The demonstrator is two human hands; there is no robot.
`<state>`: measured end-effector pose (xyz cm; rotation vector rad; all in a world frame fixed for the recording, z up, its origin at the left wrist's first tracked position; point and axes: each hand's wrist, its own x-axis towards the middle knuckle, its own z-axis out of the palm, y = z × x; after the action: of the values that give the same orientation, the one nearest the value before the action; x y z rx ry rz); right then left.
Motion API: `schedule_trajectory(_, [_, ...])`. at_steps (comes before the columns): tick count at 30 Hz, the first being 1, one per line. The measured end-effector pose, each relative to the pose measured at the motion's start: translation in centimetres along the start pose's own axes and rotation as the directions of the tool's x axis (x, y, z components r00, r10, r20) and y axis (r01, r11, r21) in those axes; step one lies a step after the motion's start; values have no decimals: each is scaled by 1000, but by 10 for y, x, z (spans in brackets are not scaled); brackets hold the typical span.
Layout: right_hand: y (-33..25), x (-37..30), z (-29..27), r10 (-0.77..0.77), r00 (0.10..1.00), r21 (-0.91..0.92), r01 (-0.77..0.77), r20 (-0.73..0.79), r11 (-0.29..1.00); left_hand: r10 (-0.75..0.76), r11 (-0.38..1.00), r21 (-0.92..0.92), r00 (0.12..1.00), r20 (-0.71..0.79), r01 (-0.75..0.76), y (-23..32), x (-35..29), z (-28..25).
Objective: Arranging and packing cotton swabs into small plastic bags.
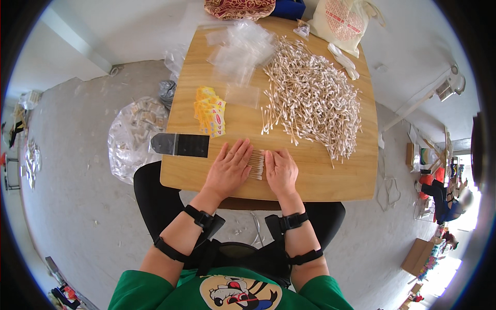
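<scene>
Cotton swabs [315, 101] lie in a broad heap on the far right of the wooden table [330, 186], the lower layers hidden under the upper ones. At the far left, clear plastic bags [240, 51] overlap, their count hard to make out. A small row of swabs [257, 165] sits near the table's near edge, between the hands, its side ends partly covered and single sticks too fine to separate.

The heap is a tangle of pale sticks and white tips pointing every way; the row looks compact and far neater.

The left hand [228, 166] is flattened, palm down, fingers extended, beside the row. The right hand [281, 169] is partly curled at the row's right side, thumb toward it; whether it grasps any swabs cannot be told.
</scene>
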<state>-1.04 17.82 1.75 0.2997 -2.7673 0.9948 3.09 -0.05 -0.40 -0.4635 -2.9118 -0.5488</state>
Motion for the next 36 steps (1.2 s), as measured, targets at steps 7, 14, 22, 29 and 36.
schedule_trajectory(7, [20,17,-5,-225,974,2,225,15,974,-2,1000,-12,1000,-7,2,3,1,-2])
schedule_trajectory(14, [-9,-20,-8,-336,910,-149,377,242,914,-1,1000,4,999,-36,1,-2,-2,3])
schedule_trajectory(22, [-15,-38,4,-210,917,-280,311,339,908,39,999,22,997,-66,-38,-1,1,1])
schedule_trajectory(29, [-12,-41,6,-230,923,-323,330,309,887,21,995,-96,994,-104,-31,-5,-1,1])
schedule_trajectory(36, [-6,-48,16,-229,920,-309,329,318,893,-564,101,-974,818,111,203,-11,-72,1])
